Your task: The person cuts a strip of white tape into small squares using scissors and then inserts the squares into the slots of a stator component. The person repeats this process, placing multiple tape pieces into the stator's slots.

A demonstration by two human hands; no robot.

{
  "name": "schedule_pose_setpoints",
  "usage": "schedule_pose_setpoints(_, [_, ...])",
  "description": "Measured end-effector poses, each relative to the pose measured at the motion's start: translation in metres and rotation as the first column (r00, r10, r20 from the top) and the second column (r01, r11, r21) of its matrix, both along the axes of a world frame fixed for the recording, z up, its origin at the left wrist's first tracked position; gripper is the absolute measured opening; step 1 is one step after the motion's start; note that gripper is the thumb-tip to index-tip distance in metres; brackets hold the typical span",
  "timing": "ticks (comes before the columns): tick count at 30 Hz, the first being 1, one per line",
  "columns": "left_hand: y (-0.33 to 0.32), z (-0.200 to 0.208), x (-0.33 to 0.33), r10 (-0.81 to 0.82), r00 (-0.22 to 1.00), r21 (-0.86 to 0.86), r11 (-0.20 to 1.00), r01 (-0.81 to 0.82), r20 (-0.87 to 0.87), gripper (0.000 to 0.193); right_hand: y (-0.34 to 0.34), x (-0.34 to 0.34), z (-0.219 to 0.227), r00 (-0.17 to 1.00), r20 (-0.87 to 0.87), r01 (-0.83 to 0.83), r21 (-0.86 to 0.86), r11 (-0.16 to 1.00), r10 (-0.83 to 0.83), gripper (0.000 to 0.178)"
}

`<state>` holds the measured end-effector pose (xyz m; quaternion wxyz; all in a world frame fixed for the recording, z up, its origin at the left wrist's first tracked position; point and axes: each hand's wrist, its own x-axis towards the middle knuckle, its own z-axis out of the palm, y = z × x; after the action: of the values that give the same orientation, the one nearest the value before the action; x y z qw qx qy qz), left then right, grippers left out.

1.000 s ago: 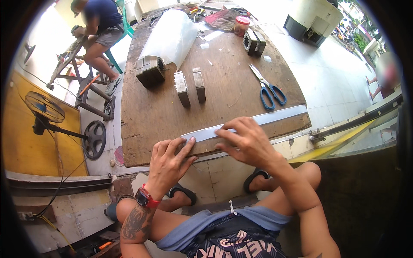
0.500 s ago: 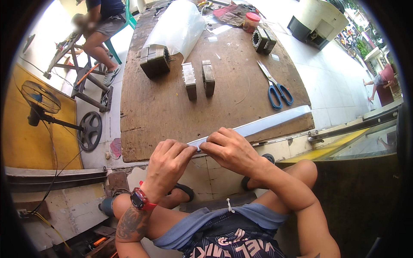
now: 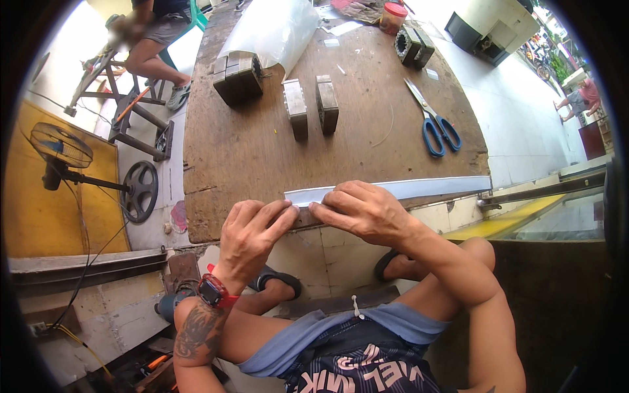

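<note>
A long pale blue-white strip (image 3: 440, 188) lies along the near edge of the wooden table, its folded-looking edge running left to right. My left hand (image 3: 252, 229) pinches the strip's left end, thumb and fingers pressed together. Just to its right, my right hand (image 3: 367, 208) is closed on the same strip, with the fingertips of both hands nearly meeting. My fingers hide the part being gripped. Beyond my right hand lie scissors (image 3: 432, 124) with blue handles. Two notched metal blocks (image 3: 296, 111) stand upright further back.
A stack of dark metal blocks (image 3: 237, 80) stands beneath a clear plastic sheet (image 3: 272, 36). More toothed blocks (image 3: 414, 47) and a red-lidded jar (image 3: 393, 18) are at the far right of the table (image 3: 223, 157). A fan (image 3: 62, 147) stands left; another person (image 3: 157, 52) sits beyond.
The view has shifted slightly. The strip now lies flatter and straighter along the table's edge, and its left end shows above my fingertips. Both hands keep their pinch.
</note>
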<state>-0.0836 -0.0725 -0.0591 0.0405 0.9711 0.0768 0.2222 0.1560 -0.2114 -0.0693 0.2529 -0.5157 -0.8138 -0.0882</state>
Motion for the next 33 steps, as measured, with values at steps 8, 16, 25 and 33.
schedule_pose_setpoints(8, [-0.007, 0.003, -0.003, 0.075, 0.997, 0.018, 0.997, -0.074, -0.023, 0.045, 0.002, 0.000, -0.001, 1.000, -0.014, -0.015, 0.002, 1.000, 0.015, 0.042])
schedule_pose_setpoints(16, [-0.018, 0.004, -0.001, 0.166, 0.985, 0.078, 0.984, -0.163, -0.042, 0.042, 0.003, 0.000, 0.004, 1.000, -0.011, -0.002, -0.038, 0.999, 0.001, 0.042])
schedule_pose_setpoints(25, [-0.026, 0.015, 0.004, 0.212, 0.972, 0.077, 0.976, -0.205, -0.098, 0.040, 0.003, -0.002, 0.007, 1.000, -0.004, 0.007, -0.081, 0.997, -0.007, 0.042])
schedule_pose_setpoints(33, [-0.028, 0.001, -0.010, 0.214, 0.971, -0.029, 0.975, -0.218, -0.102, 0.054, 0.002, -0.011, 0.008, 0.998, 0.047, 0.044, -0.121, 0.992, -0.039, 0.046])
